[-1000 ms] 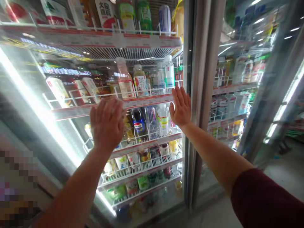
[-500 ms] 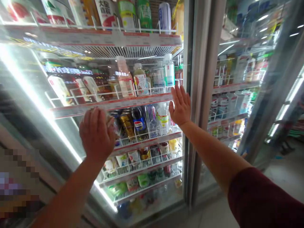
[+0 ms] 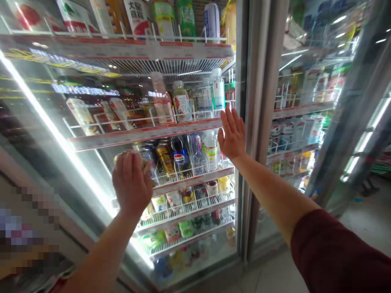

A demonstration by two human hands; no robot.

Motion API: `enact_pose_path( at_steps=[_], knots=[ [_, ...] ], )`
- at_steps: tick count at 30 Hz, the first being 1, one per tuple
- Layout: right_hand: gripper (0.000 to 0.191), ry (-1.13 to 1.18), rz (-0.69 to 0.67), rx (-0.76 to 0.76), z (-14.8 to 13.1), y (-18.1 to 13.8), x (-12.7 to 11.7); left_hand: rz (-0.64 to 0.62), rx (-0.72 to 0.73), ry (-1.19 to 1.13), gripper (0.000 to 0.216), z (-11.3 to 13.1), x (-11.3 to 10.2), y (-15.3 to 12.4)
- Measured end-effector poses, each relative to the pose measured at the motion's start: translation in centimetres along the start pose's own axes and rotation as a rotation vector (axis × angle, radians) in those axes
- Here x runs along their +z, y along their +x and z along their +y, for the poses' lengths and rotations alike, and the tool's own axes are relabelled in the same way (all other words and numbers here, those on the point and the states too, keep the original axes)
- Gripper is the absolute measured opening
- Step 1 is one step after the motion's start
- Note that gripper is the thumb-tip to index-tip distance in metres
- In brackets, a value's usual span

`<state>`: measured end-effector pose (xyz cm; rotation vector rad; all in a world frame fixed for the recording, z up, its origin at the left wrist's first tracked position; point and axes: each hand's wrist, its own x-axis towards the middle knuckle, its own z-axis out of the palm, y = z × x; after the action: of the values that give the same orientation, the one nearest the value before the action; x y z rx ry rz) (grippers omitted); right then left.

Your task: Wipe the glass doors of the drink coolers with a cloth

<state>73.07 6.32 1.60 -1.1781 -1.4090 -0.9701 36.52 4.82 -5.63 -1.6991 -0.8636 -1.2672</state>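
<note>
Since half a second ago, the left hand [image 3: 132, 179] has slid a little down and to the right across the glass door [image 3: 241, 219], while the right hand [image 3: 232, 134] has stayed at the door's right edge. The left hand's fingers are together, bent over a pale crumpled cloth [image 3: 147, 167] that shows at the thumb side; its exact material cannot be told. The right hand is flat, palm to the glass, fingers slightly apart, seemingly a brace and holding nothing. The step looks like wiping the pane; to do it well, the cloth should stay spread under the palm, with even pressure and overlapping strokes carried right into the left edge and corners. Behind the glass, the top shelf [image 3: 122, 49] bears cartons and green bottles [image 3: 186, 18]. On the second shelf [image 3: 183, 126], a pink bottle [image 3: 161, 97] stands left of a white-labelled bottle [image 3: 182, 105], with a green-and-white bottle [image 3: 218, 89] near the right end. Below, the third shelf [image 3: 191, 179] holds golden cans [image 3: 165, 157], a dark bottle [image 3: 180, 156] with a blue label and a clear bottle [image 3: 211, 152]; its left corner is hidden by the left hand. Most levels inside the bottles are too blurred to judge.
</note>
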Motion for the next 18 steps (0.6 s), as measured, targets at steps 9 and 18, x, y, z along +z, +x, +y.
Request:
enact_pose_path(
  at_steps=[9, 18],
  knots=[
    [0.067, -0.024, -0.01, 0.01, -0.2, 0.1, -0.3, -0.128, 0.271, 0.011, 0.084, 1.2, 0.0, -1.3],
    [0.069, -0.047, -0.045, 0.016, -0.4, 0.2, -0.3, -0.177, 0.362, -0.058, 0.078, 5.5, 1.7, -3.7]
  ],
)
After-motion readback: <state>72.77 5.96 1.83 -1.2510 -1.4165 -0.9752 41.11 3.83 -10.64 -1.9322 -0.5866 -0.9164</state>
